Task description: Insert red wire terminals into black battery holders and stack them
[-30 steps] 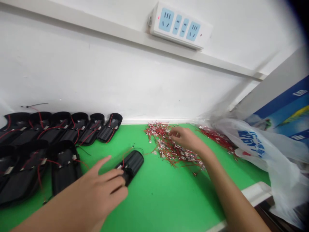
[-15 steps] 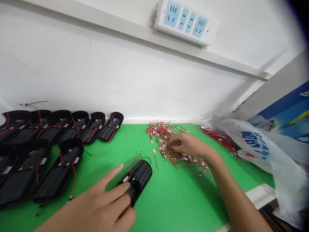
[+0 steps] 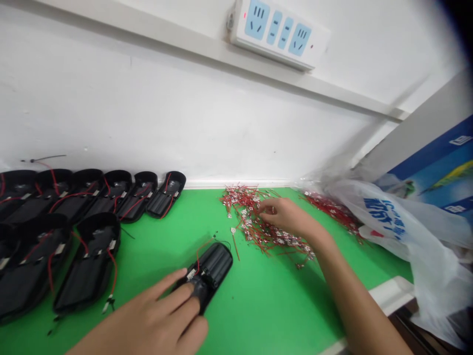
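Note:
A black plastic housing [image 3: 216, 264] with a red wire and a thin black lead lies tilted on the green table. My left hand [image 3: 155, 310] grips it by its near left end, with the fingers resting over its edge. At the back, a loose pile of red wires with small silvery end pieces [image 3: 254, 224] is spread out. My right hand [image 3: 283, 214] is over this pile, its thumb and index finger curled together in a pinch. What sits between those fingertips is too small to make out. A single red wire [image 3: 235, 244] lies apart, between the housing and the pile.
Several similar black housings [image 3: 88, 266] with red wires stand in two rows at the left. A second heap of red wires [image 3: 332, 212] lies by a white plastic bag [image 3: 391, 212] on the right. A power strip [image 3: 277, 34] is mounted on the wall.
My left index finger has come down from its raised position onto the housing. My right hand stays at the wire pile, with its fingers slightly shifted. The view has turned a little to the right.

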Demonstrator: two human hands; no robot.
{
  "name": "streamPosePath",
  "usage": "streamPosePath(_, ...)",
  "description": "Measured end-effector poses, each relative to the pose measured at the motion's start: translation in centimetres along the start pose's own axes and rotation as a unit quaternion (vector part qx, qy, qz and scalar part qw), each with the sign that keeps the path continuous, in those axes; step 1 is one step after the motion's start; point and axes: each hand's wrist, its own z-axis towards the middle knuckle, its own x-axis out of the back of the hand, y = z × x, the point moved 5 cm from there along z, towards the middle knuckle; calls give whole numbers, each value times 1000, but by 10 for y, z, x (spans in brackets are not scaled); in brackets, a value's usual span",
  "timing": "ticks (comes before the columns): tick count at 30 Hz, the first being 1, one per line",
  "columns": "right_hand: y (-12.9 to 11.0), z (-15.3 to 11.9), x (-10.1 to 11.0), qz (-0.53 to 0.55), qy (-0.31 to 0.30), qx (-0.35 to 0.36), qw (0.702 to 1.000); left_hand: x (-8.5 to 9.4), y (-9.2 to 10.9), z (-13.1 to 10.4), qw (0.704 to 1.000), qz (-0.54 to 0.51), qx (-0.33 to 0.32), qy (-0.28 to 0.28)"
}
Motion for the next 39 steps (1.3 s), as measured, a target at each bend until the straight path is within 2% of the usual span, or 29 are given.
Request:
streamPosePath(4, -5, 3, -11, 7, -2, -17, 1000, 0, 0, 3, 1000, -15, 5, -6)
streamPosePath(10, 0, 7, -23, 49, 5, -61, 997, 2, -2, 4, 999, -27, 13, -21)
streamPosePath(15, 4, 7, -12, 140, 16, -84, 986, 1, -8, -1, 998, -30, 39, -47)
streamPosePath(18, 0, 3, -1, 212, 40, -93, 972, 6, -10, -2, 998, -30, 52, -33)
streamPosePath(20, -12, -1, 2, 260, 50, -87, 960, 11, -10, 0, 996, -46, 75, -3)
streamPosePath(22, -35, -7, -4, 350, 33, -72, 933, 19, -10, 3, 992, -66, 103, 41)
streamPosePath(24, -68, -15, -19, 508, -25, -57, 859, 25, -10, 5, 984, -78, 138, 81)
streamPosePath(26, -105, -25, -37, 598, -83, -34, 797, 28, -12, 7, 973, -92, 183, 104)
streamPosePath(29, -152, -41, -56, 666, -123, 37, 734, 26, -19, 5, 950, -127, 260, 120)
streamPosePath(31, -167, -49, -66, 694, -138, 55, 704, 24, -23, 3, 937, -150, 290, 126)
streamPosePath(34, -171, -54, -72, 701, -137, 62, 697, 20, -25, 3, 925, -197, 297, 129)
streamPosePath(39, -168, -61, -69, 656, -96, 96, 742, 19, -21, 6, 907, -279, 288, 128)
